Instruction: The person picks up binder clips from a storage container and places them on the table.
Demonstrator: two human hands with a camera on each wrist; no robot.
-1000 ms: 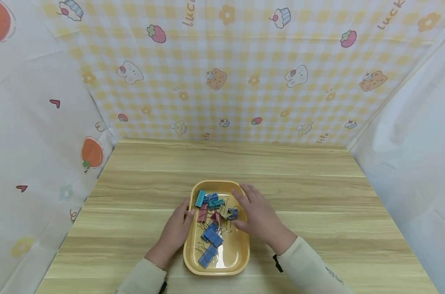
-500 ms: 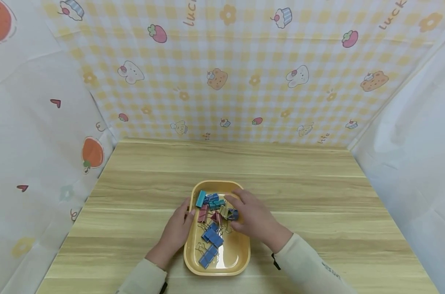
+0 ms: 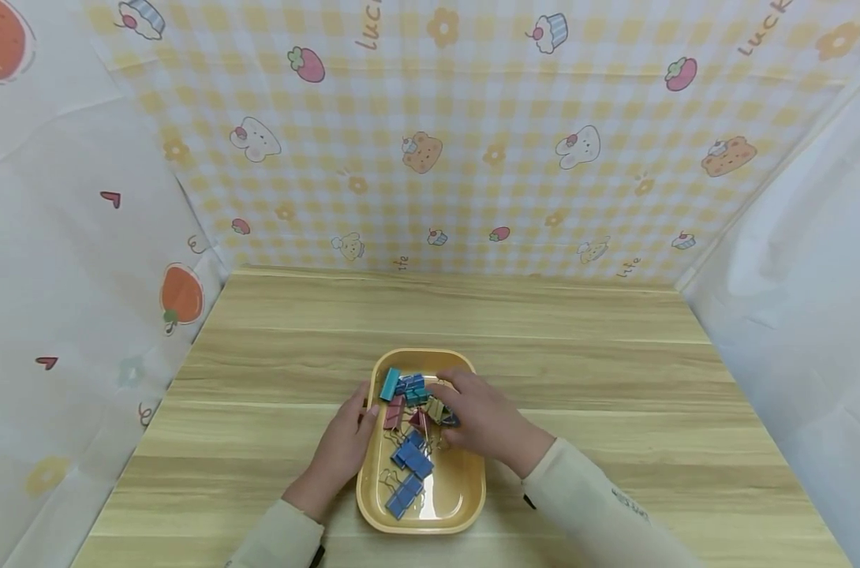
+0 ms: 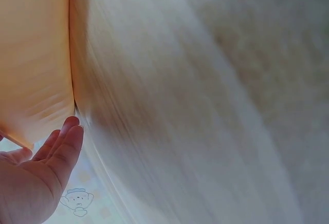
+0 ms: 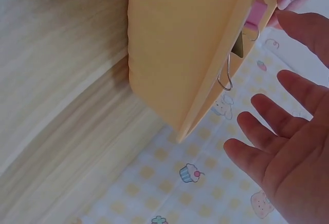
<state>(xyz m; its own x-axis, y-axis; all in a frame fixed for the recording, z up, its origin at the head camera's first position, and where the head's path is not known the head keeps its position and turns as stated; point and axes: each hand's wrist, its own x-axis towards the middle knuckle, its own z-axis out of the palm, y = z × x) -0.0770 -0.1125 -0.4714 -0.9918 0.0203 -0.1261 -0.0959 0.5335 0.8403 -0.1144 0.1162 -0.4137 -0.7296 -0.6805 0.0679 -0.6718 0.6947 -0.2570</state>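
The yellow tray (image 3: 465, 483) stood on the wooden table (image 3: 579, 371), toward the near side and about midway from left to right. Binder clips lay loosely in its left and far parts. The left hand (image 3: 340, 443) held the tray's left wall, thumb over the rim, fingers close together against the outside. The right hand (image 3: 491, 418) reached in over the right rim, its fingers spread and slightly bent, its thumb apart, around the yellow clip (image 3: 435, 408) and a dark blue clip (image 3: 450, 418); whether it touched either could not be told. At the far left was a teal clip (image 3: 390, 384), with a blue clip and a second teal clip (image 3: 416, 396) just right of it. A pink clip (image 3: 394, 412) lay by the left wall, a dark red clip (image 3: 419, 420) to its right. More blue clips (image 3: 405, 496) lay nearer. A checked cloth (image 3: 494, 95) hung beyond the table.
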